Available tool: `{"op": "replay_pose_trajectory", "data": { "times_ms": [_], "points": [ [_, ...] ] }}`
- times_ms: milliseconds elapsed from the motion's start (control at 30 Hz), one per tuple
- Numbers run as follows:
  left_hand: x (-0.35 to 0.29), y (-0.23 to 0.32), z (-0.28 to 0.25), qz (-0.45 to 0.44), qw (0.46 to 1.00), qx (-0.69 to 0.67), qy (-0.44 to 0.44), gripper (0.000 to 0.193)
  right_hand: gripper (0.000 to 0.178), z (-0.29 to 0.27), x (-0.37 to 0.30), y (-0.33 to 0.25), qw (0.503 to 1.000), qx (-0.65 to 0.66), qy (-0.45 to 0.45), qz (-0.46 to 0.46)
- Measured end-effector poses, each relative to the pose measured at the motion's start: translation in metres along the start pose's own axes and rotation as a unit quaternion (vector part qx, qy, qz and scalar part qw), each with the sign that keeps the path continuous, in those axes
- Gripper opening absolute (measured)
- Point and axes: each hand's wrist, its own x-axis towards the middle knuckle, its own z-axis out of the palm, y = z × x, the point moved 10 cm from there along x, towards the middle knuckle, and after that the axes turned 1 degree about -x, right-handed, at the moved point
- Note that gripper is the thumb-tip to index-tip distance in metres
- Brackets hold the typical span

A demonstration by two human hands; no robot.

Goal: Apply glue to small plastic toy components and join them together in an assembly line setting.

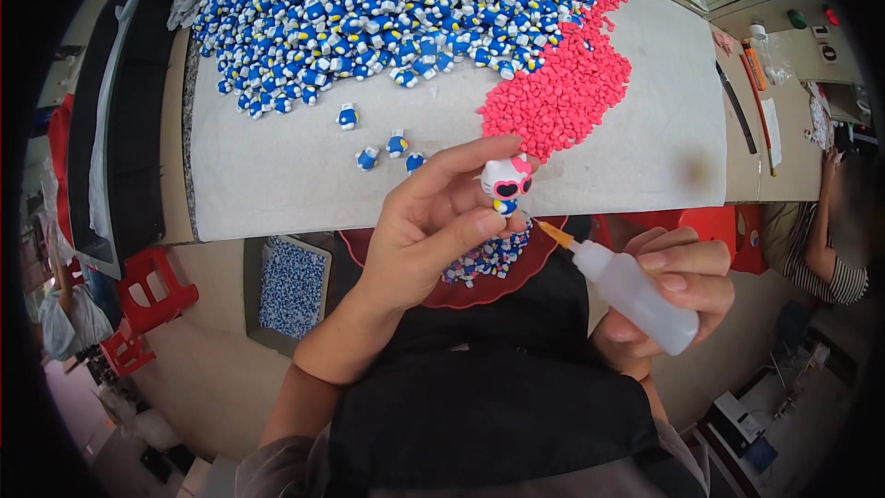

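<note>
The black apron at the bottom centre of the frame is nearest to you. Above it, your left hand pinches a small cat figure upright between thumb and fingers, face outward, at the centre of the frame. Your right hand, right of centre, is wrapped around a cloudy squeeze bottle, its amber nozzle pointing at the figure's lower body, near but apparently not touching.

To work cleanly, you'd probably do best to steady both wrists and squeeze lightly, so a drop lands where you aim. Your left fingertips sit close to the nozzle and could catch a drip.

Below your hands, a red dish holds more figures, partly hidden by your left hand, and a stray drop could fall on them. Ahead, four loose blue bodies lie on the counter. The pink pieces are heaped at upper centre-right, beside a great pile of blue bodies across the top. Left of your forearm, a bin of small blue-and-white parts stands low; red stools are at far left.
</note>
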Motion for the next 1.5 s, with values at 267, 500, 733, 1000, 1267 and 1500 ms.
{"op": "replay_pose_trajectory", "data": {
  "times_ms": [267, 500, 733, 1000, 1267, 1500],
  "points": [
    [0.000, 0.028, -0.029, 0.070, 0.996, -0.034, 0.045, 0.047, 0.042, -0.045, -0.012, 0.061, 0.977, 0.085, 0.056, 0.185],
    [-0.008, 0.046, -0.048, 0.109, 0.989, -0.004, 0.101, 0.049, 0.026, -0.004, -0.008, 0.104, 0.964, 0.091, -0.080, 0.235],
    [-0.010, 0.042, -0.049, 0.098, 0.989, -0.003, 0.110, 0.047, 0.016, 0.029, 0.015, 0.094, 0.947, -0.205, -0.242, 0.060],
    [-0.005, 0.035, -0.040, 0.076, 0.993, -0.007, 0.092, 0.046, 0.018, 0.031, 0.020, 0.094, 0.944, -0.226, -0.238, 0.037],
    [0.000, 0.009, -0.019, 0.008, 0.998, -0.050, 0.040, 0.044, 0.010, 0.001, 0.003, 0.103, 0.963, 0.026, -0.036, 0.267],
    [0.000, -0.002, -0.006, -0.020, 0.999, -0.046, 0.007, 0.042, 0.012, 0.024, -0.011, 0.101, 0.919, 0.252, 0.019, 0.301]
  ]
}}
